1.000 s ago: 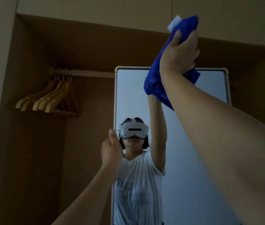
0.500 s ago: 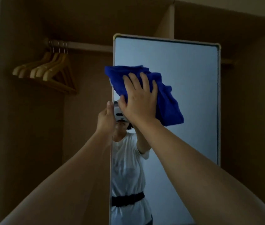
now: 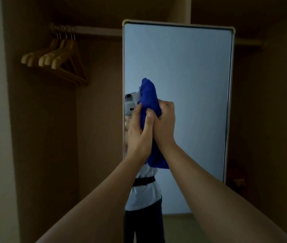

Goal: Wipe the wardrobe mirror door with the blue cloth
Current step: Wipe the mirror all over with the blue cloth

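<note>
The cloth [image 3: 149, 102] is bunched upright in front of the mirror [image 3: 192, 76], near its left edge. Both hands close on it: left hand [image 3: 139, 134] and right hand [image 3: 163, 125] pressed together. Wooden hangers [image 3: 55, 58] hang on a rail [image 3: 90, 30] at left.

I see a dim brown wardrobe interior [image 3: 95, 120], wooden hangers [image 3: 55, 58] on a rail [image 3: 93, 30] up and left of my hands, a vertical divider panel [image 3: 183, 9] above them.

A home bedroom: open wooden wardrobe [image 3: 39, 137] with hangers [image 3: 55, 58] on a rail [image 3: 90, 30] and mirror door [image 3: 192, 67]
</note>
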Tool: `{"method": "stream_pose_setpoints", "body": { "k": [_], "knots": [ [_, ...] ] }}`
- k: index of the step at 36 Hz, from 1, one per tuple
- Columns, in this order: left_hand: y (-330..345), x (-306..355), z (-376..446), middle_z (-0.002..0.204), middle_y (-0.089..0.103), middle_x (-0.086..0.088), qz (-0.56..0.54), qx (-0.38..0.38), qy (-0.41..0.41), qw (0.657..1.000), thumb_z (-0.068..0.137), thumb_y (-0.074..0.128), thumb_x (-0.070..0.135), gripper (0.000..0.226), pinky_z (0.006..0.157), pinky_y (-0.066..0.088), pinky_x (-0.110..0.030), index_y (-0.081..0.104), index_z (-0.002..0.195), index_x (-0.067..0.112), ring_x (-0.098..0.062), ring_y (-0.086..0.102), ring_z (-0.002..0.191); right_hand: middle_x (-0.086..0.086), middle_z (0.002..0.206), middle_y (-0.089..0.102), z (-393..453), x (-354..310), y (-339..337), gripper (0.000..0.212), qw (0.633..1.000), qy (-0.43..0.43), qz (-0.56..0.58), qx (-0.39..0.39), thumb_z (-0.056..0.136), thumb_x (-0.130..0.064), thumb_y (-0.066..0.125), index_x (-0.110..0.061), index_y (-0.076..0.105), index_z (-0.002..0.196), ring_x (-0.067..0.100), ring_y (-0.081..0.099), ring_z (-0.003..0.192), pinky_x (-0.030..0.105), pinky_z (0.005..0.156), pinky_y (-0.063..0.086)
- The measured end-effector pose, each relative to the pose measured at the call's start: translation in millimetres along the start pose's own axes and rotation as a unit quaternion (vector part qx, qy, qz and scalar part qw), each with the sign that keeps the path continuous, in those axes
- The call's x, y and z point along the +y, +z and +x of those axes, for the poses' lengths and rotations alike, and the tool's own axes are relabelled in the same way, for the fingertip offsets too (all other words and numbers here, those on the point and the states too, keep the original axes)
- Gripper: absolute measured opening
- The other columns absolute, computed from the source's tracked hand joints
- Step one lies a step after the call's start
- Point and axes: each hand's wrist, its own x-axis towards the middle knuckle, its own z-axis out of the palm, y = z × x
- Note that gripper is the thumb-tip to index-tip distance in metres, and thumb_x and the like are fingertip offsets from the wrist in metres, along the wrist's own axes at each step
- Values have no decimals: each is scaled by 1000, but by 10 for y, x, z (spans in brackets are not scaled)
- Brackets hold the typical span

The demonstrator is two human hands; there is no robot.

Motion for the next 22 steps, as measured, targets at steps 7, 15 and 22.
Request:
{"method": "stream_pose_setpoints", "body": {
  "k": [7, 15, 22],
  "knots": [
    [-154, 109, 12, 123, 61, 1, -165, -51, -196, 965, 88, 61, 23, 54, 89, 53, -44, 42, 135, 40, -22, 61, 109, -4, 81, 70, 120, -123, -211, 32, 935, 249, 169, -189, 95, -33, 40, -19, 69, 91, 12, 65, 75, 28, 66, 50],
    [-363, 348, 184, 102, 52, 24, -118, 160, -132, 971, 80, 58, 1, 67, 85, 51, -40, 45, 131, 43, -15, 54, 104, 12, 100, 68, 381, 89, -603, 39, 973, 159, -165, 39, 98, -30, 35, -7, 67, 100, 26, 62, 90, 31, 69, 43],
    [-643, 600, 574, 141, 41, 7, -31, 264, -29, 964, 86, 49, -1, 66, 101, 45, -39, 37, 141, 35, -18, 45, 124, 17, 117, 58, 370, 495, -1245, 35, 894, 168, -397, 123, 99, -26, 37, -6, 57, 118, 34, 51, 110, 40, 82, 44]
  ]
}}
